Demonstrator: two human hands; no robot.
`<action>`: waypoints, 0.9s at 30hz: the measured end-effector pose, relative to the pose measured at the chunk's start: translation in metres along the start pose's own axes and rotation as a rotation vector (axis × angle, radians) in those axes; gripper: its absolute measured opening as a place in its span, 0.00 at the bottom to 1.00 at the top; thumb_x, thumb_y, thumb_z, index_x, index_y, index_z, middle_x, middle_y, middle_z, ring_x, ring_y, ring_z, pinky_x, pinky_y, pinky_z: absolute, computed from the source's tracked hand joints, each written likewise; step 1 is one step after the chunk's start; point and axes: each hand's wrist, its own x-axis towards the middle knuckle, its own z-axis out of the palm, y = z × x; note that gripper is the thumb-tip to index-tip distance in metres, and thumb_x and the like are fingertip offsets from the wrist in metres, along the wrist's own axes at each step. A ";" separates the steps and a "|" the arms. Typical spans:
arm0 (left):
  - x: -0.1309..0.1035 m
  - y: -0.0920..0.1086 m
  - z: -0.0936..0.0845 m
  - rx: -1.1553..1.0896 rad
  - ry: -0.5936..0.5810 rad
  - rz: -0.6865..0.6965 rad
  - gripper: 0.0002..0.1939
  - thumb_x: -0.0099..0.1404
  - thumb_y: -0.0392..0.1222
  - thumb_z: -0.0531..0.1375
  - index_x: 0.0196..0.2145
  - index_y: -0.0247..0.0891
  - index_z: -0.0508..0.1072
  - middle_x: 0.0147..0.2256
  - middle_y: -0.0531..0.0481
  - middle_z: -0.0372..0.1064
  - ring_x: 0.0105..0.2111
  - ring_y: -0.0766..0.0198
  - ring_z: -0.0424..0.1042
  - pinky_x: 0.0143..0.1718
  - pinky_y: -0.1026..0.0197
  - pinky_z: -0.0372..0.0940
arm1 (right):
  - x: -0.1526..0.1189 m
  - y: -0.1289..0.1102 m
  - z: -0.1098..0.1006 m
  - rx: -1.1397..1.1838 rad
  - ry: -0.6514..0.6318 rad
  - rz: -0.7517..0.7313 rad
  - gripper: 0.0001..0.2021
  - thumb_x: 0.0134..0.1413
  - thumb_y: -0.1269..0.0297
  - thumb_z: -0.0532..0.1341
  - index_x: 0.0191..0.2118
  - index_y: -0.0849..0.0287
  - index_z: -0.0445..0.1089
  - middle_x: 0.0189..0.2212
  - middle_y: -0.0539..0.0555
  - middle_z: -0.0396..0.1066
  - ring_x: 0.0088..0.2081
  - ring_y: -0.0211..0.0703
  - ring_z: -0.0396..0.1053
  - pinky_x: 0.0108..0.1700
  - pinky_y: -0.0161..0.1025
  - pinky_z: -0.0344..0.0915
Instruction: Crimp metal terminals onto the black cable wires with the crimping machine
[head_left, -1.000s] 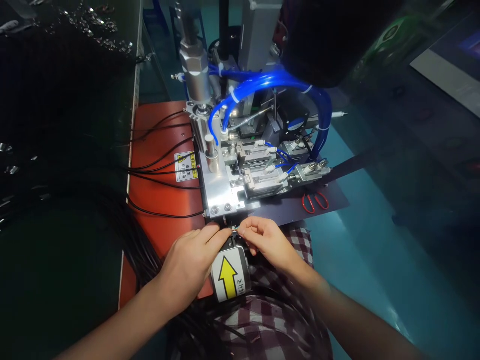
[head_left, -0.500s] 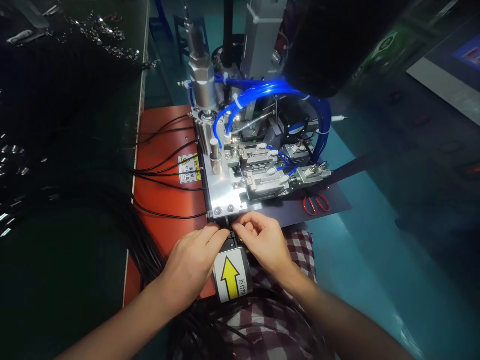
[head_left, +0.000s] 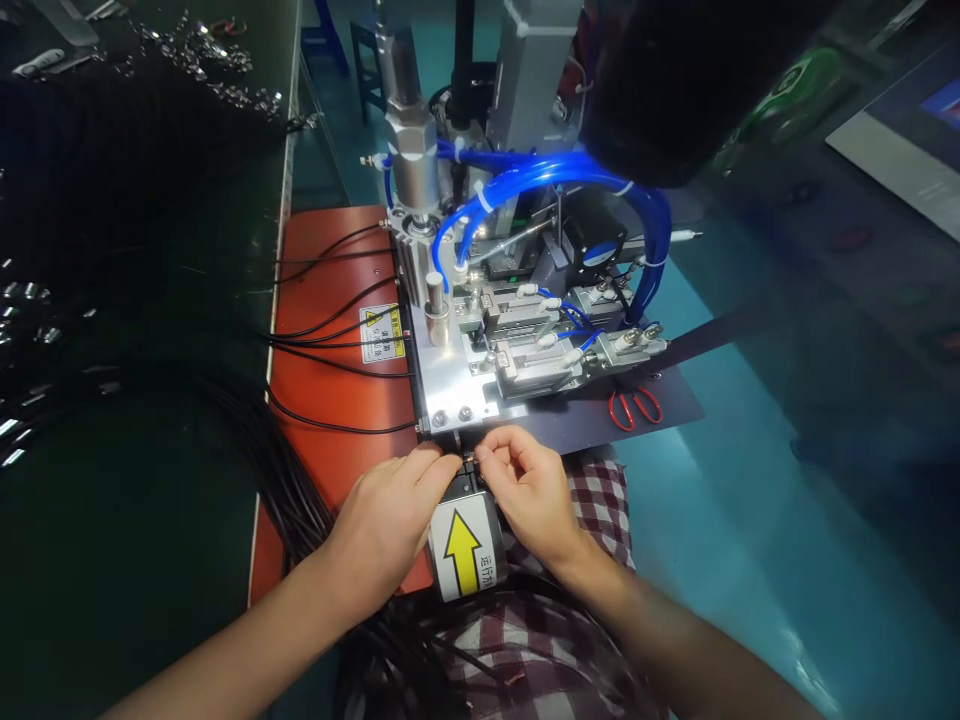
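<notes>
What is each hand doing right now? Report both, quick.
Left hand: fingers pinched shut at the machine's front edge; what they grip cannot be told.
Right hand: pinched shut on a small wire end.

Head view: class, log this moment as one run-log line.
left hand: at machine's front edge | right hand: pinching small part | red scissors: lying untouched

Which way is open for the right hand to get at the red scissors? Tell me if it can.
Probably yes. The right hand is busy pinching a small part at the machine's front edge, but the red scissors lie uncovered on the dark mat to its right, with nothing between them.
</notes>
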 end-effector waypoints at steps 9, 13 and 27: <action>0.001 0.001 0.000 -0.032 0.011 0.011 0.12 0.65 0.30 0.49 0.40 0.31 0.71 0.31 0.44 0.71 0.28 0.57 0.72 0.27 0.58 0.69 | 0.007 -0.005 -0.001 0.444 -0.091 0.403 0.07 0.48 0.63 0.59 0.24 0.60 0.63 0.16 0.42 0.52 0.19 0.32 0.46 0.21 0.33 0.43; 0.001 0.001 0.000 -0.030 0.019 0.013 0.12 0.65 0.30 0.49 0.39 0.32 0.71 0.31 0.44 0.71 0.28 0.57 0.73 0.27 0.58 0.70 | 0.008 -0.002 -0.002 0.497 -0.121 0.419 0.09 0.47 0.62 0.60 0.23 0.60 0.62 0.16 0.42 0.51 0.19 0.31 0.45 0.21 0.33 0.41; 0.000 0.001 -0.002 0.029 -0.006 0.008 0.13 0.65 0.30 0.49 0.42 0.33 0.71 0.33 0.45 0.71 0.29 0.59 0.71 0.28 0.60 0.67 | 0.003 -0.001 -0.009 0.150 -0.091 0.159 0.09 0.54 0.59 0.59 0.28 0.59 0.66 0.23 0.48 0.65 0.22 0.35 0.60 0.25 0.34 0.57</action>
